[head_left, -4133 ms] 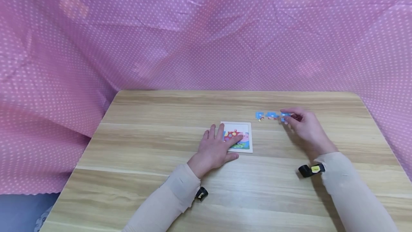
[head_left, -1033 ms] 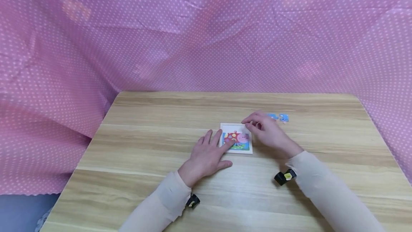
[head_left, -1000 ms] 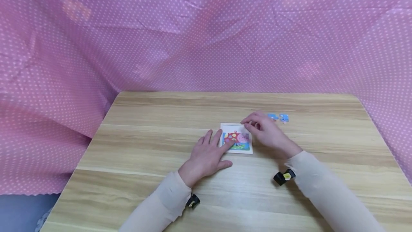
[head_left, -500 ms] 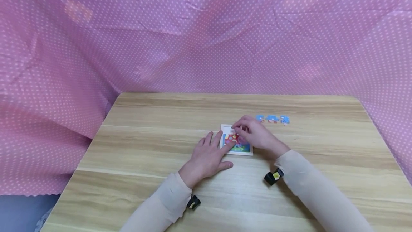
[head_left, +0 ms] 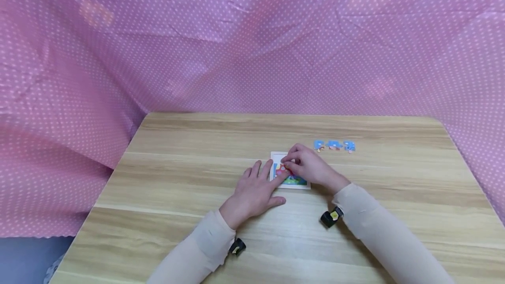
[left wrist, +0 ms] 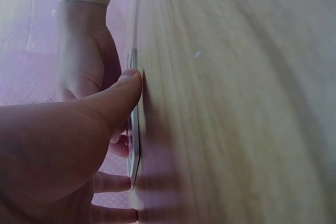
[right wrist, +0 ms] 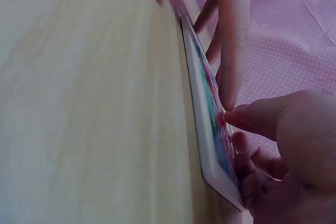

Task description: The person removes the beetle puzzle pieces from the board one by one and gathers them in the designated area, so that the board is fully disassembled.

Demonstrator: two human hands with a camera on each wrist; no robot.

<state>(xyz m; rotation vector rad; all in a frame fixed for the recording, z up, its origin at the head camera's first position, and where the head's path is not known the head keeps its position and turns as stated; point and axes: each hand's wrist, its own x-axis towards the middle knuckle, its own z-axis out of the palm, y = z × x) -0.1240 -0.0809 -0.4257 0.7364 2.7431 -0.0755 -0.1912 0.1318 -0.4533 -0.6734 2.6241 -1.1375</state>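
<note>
A small white-edged picture tray (head_left: 290,186) holds a colourful puzzle picture, its upper strip pale. My left hand (head_left: 252,192) lies spread over its left side, index fingertip on the picture. Over the upper part is my right hand (head_left: 313,169), with bent thumb and fingers converging at the picture's upper edge. In the right wrist view, the right thumb (right wrist: 257,116) touches a small reddish bit, seemingly the edge of a puzzle piece (right wrist: 224,121); the curled fingers hide much of the contact. The left wrist view shows the left thumb (left wrist: 123,93) beside the tray's edge.
Three loose blue puzzle pieces, a left one (head_left: 318,144), a middle one (head_left: 334,144) and a right one (head_left: 349,145), lie in a row behind the right hand. Pink dotted cloth (head_left: 252,56) hangs behind the wooden table (head_left: 177,165).
My right hand has moved from the loose pieces to the tray, then farther left over the picture. All three loose pieces show again. My left hand has barely moved in the last second.
</note>
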